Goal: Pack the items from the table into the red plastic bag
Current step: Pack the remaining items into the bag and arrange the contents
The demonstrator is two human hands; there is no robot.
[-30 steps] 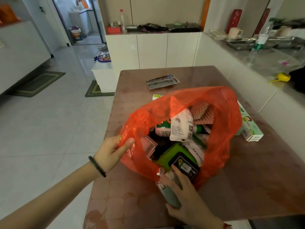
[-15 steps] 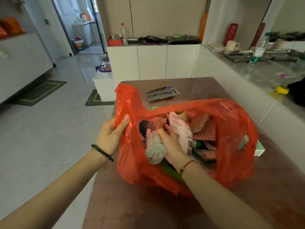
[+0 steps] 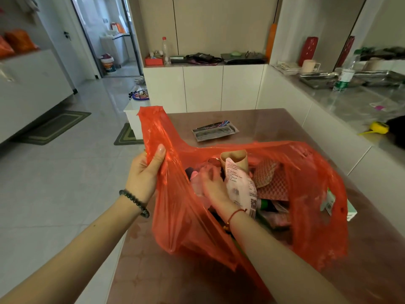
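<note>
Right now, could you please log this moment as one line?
left hand: holds bag handle | right hand: inside bag | packet, box: unpacked

Reddish-brown counter [image 3: 274, 121], glossy, faint tile-like pattern. Red plastic bag [image 3: 306, 172] sits on it, mid-surface, mouth open, filled with packaged items. Flat silver-grey packet [image 3: 215, 131] lies on far part of counter, apart from bag. White-green box [image 3: 350, 212] on counter at right, touching bag, mostly hidden behind red film. Near edge of counter bare.
</note>
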